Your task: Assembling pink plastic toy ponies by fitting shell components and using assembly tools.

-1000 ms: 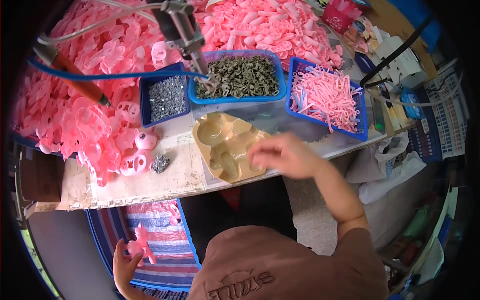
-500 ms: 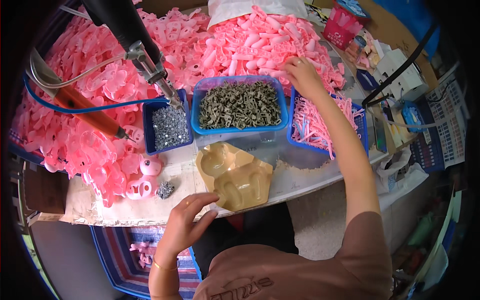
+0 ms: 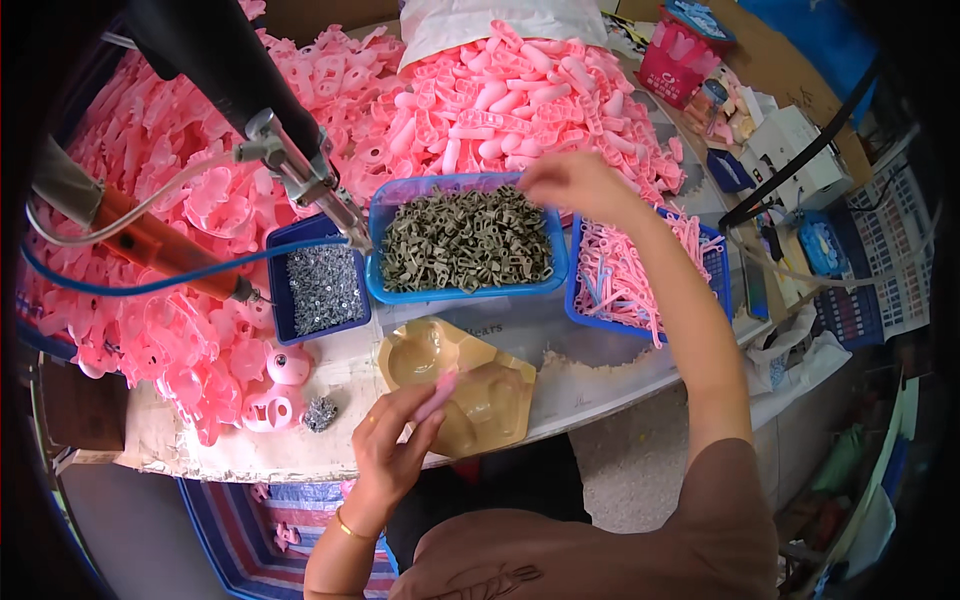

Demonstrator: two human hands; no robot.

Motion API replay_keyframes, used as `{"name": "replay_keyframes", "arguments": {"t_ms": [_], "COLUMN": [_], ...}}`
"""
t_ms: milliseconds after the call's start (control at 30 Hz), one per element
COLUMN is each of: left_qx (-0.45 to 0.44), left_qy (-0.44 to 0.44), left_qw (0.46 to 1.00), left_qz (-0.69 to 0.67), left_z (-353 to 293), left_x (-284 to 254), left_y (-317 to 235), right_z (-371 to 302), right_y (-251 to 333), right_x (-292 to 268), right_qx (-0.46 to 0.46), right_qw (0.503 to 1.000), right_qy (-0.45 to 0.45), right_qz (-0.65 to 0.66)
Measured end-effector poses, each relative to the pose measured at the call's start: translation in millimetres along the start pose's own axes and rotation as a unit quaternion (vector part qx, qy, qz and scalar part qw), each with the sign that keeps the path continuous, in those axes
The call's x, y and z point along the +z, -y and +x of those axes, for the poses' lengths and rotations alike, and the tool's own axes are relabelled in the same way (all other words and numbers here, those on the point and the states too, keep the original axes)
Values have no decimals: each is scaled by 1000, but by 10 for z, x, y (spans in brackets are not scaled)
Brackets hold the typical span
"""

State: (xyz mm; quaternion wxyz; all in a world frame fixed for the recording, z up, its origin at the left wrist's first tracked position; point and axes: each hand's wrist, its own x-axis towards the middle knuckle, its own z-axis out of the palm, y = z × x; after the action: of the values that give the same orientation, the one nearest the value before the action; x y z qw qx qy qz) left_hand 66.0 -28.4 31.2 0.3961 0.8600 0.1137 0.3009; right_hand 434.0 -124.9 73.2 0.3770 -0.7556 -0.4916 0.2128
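In my left hand a small pink plastic part is pinched between fingers and thumb. It is held over the near left of a tan moulded fixture with shaped hollows. My right hand reaches across to the far right corner of a blue-rimmed tub full of dull metal clips. Its fingers bend downward and are smeared by motion, so whether they hold anything cannot be seen. Right behind it lies a heap of long pink plastic parts.
Left of the tub, a blue bin holds small silvery screws. A blue basket of thin pink sticks stands at the right. An orange-handled driver and a black tool on a metal arm hang over pink shells.
A pink part has come into my left hand, which has moved right over the fixture. My right hand has left the pink heap and come nearer, to the tub's corner.
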Motion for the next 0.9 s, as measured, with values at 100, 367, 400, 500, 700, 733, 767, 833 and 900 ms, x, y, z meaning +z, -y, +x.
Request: {"name": "replay_keyframes", "arguments": {"t_ms": [100,367,400,500,700,733,767,833,900], "left_qx": [7,-73,-65,-22,-32,-45,-45,-28,-19], "left_qy": [8,3,7,0,2,2,5,-4,-4], "left_qw": [999,997,998,999,999,998,999,999,999], "left_qz": [31,13,20,43,36,36,31,30,35], "left_z": [-162,-301,-317,-338,-478,-493,-498,-504,-516], "left_x": [-135,-109,-94,-38,-96,-98,-89,-86,-71], "left_y": [-30,-76,-65,-46,11,10,11,29,24], "right_z": [272,1011,1083,1197,980,902,815,593,305], "right_y": [-550,-745,-732,-725,-727,-760,-793,-602,-344], "right_x": [-402,-422,-413,-494,-792,-849,-905,-835,-620], "right_qx": [31,-77,-92,-58,2,-7,-16,-13,-43], "right_qw": [927,850,830,821,895,880,855,846,915], "right_qy": [-311,-444,-442,-411,-425,-413,-397,-359,-333], "right_qz": [-207,-274,-329,-392,138,236,332,393,226]}}
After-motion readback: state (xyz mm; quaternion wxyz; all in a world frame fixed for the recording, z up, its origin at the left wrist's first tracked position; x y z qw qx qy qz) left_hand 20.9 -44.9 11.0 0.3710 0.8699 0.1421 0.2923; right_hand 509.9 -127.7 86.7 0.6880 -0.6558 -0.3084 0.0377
